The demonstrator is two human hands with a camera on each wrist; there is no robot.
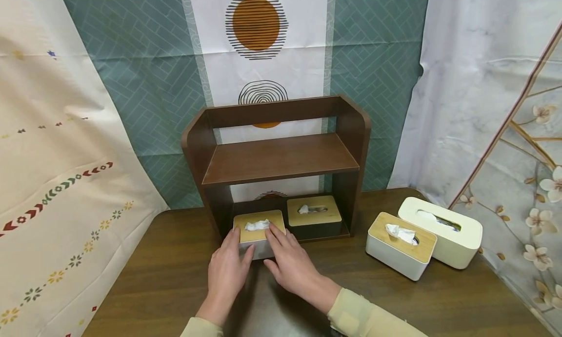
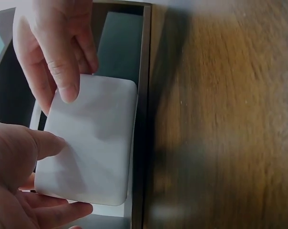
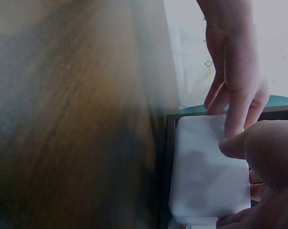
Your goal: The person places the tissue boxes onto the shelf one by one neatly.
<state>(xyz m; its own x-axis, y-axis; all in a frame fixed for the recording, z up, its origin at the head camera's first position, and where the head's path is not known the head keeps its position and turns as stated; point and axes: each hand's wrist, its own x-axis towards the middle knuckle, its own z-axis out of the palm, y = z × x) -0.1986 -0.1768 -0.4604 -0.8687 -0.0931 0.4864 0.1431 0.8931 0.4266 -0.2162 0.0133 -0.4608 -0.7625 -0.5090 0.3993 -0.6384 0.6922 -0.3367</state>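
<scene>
A white tissue box (image 1: 259, 244) with a bamboo lid and a tuft of tissue stands at the left of the shelf's bottom compartment. My left hand (image 1: 226, 271) holds its left side, the thumb on the white front face. On the other side my right hand (image 1: 291, 266) grips it, with fingers over the lid's right edge and the thumb low at the front. Both wrist views show the thumbs against the plain white front (image 2: 94, 138). Right beside it in the compartment sits a dark tissue box (image 1: 313, 212) with a bamboo lid.
The brown two-tier shelf (image 1: 281, 159) stands at the back of the wooden table (image 1: 175, 273). To the right, a white tissue box with bamboo lid (image 1: 399, 247) stands against a longer cream tissue box (image 1: 456, 239). Patterned cloths hang behind and at both sides.
</scene>
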